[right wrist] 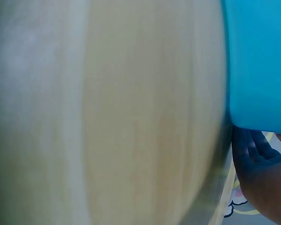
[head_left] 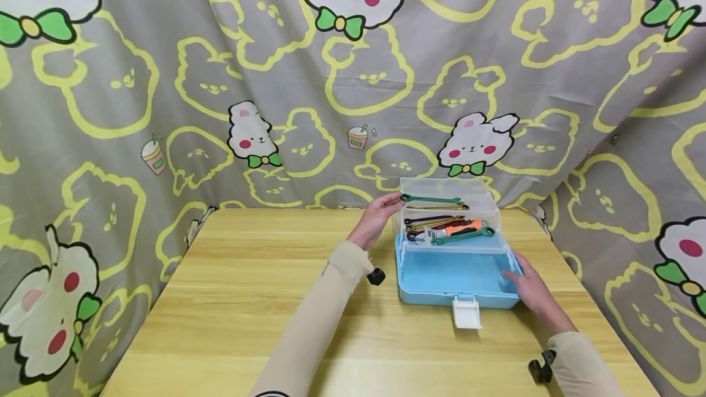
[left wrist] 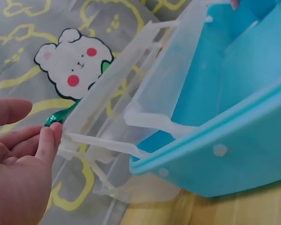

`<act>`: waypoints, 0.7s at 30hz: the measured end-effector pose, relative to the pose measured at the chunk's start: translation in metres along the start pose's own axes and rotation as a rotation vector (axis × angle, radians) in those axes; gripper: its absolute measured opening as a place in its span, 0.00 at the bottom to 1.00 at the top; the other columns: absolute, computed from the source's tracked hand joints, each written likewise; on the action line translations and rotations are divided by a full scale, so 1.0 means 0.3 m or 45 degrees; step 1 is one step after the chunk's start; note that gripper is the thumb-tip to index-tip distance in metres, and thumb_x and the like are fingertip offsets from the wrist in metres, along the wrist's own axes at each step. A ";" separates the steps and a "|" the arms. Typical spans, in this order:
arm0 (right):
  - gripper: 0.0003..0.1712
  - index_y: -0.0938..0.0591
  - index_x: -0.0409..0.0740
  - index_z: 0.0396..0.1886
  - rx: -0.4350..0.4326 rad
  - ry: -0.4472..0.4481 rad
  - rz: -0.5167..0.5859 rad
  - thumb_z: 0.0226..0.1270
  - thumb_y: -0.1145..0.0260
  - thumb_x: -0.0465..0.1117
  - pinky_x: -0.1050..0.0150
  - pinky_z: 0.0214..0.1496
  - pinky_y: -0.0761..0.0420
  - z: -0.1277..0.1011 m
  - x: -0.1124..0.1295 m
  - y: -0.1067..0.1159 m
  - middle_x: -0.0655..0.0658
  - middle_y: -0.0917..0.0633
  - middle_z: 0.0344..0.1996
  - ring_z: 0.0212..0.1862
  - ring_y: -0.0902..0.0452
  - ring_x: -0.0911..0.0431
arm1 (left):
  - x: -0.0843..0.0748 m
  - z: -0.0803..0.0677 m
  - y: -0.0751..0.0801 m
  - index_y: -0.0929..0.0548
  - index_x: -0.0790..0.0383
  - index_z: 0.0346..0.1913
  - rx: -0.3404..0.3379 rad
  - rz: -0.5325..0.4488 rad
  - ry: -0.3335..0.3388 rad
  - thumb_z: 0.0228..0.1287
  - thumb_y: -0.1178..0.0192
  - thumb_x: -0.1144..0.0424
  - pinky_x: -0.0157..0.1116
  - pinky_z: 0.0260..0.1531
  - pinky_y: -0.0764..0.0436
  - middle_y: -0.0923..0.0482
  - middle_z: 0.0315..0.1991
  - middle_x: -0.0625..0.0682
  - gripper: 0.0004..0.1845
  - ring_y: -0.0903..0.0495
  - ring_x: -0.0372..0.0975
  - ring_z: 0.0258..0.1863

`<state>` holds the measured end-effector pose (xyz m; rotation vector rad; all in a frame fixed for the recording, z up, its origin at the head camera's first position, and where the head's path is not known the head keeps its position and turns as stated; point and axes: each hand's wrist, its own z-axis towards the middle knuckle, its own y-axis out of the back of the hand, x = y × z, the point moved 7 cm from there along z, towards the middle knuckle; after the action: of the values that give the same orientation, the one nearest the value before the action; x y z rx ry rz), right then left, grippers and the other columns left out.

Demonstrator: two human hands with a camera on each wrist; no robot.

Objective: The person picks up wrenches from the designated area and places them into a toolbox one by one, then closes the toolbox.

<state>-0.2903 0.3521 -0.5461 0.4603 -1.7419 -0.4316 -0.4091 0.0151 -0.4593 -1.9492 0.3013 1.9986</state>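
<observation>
The left hand (head_left: 379, 218) has its fingers (left wrist: 50, 140) lying straight and relaxed, their tips touching the left end of the clear tray (head_left: 449, 213) raised above the blue toolbox (head_left: 455, 277). The right hand (head_left: 532, 291) rests against the toolbox's right front corner; whether its fingers are apart or curled cannot be told. The tray carries coloured wrenches (head_left: 447, 225), a green one (head_left: 432, 200) lying nearest the left fingertips. The toolbox sits on the wooden tabletop (head_left: 248, 299), its white latch (head_left: 466, 312) hanging open at the front. A rabbit-print cloth (head_left: 165, 78) hangs behind.
</observation>
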 end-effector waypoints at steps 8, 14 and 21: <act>0.43 0.65 0.40 0.84 0.014 -0.020 0.003 0.84 0.53 0.44 0.22 0.76 0.62 0.000 -0.007 -0.008 0.25 0.62 0.81 0.80 0.69 0.24 | -0.008 0.013 -0.010 0.40 0.64 0.81 0.097 0.114 0.021 0.83 0.51 0.62 0.47 0.80 0.42 0.37 0.79 0.59 0.29 0.36 0.49 0.78; 0.43 0.65 0.40 0.84 0.013 -0.022 -0.008 0.84 0.53 0.44 0.22 0.76 0.61 -0.001 -0.007 -0.008 0.24 0.62 0.81 0.80 0.69 0.24 | -0.004 0.011 -0.011 0.41 0.61 0.81 0.126 0.131 0.051 0.83 0.50 0.62 0.46 0.80 0.41 0.38 0.80 0.58 0.30 0.37 0.48 0.79; 0.43 0.64 0.39 0.84 0.004 -0.002 -0.005 0.84 0.52 0.43 0.23 0.76 0.61 -0.004 0.002 -0.005 0.24 0.61 0.81 0.80 0.68 0.24 | -0.008 0.007 -0.012 0.39 0.55 0.81 0.176 0.306 0.025 0.83 0.50 0.60 0.48 0.79 0.39 0.38 0.80 0.55 0.29 0.37 0.47 0.78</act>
<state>-0.2893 0.3505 -0.5460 0.4656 -1.7434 -0.4320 -0.4097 0.0191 -0.4564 -1.9235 0.6892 2.0408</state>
